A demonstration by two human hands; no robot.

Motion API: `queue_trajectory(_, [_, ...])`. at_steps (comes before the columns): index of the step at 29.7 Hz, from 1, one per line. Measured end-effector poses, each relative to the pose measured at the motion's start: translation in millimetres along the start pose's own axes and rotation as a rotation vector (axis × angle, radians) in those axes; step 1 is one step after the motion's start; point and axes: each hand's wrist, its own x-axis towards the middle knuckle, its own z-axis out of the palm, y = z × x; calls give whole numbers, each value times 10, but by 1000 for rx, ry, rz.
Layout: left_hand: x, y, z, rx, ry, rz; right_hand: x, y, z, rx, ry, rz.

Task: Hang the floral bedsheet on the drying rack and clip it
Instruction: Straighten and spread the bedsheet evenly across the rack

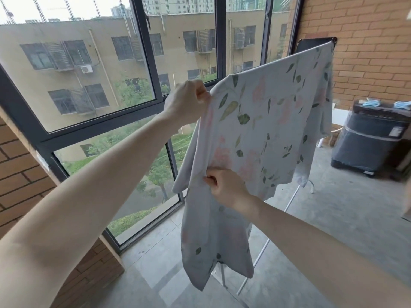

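— Where's the floral bedsheet (266, 134)?
— Draped over the drying rack (289, 203); left hand (186, 103) pinches its top edge, right hand (224, 187) pinches a lower fold.
— Around it?
— Window (89, 85) behind, covered appliance (373, 138) right. The cloth hides the rack's top bar.

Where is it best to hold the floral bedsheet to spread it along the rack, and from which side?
Probably its near top edge, from the window side, where the left hand pinches it. The floral bedsheet bunches there, while its far end already lies over the drying rack. The right hand pinches a lower fold.
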Motion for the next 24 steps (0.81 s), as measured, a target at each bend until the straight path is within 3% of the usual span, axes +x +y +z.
queue_trajectory(5, [-107, -16, 48, 32, -57, 14, -74, 79, 126, -74, -82, 23])
queue_trajectory(17, [-55, -70, 40, 2, -10, 50, -34, 223, 112, -98, -178, 109])
queue_trajectory(19, [-57, -83, 46, 17, -35, 57, -97, 306, 44, -75, -98, 156])
queue_trajectory(24, [-65, -227, 180, -112, -177, 32, -208, 461, -84, 100, 313, 300])
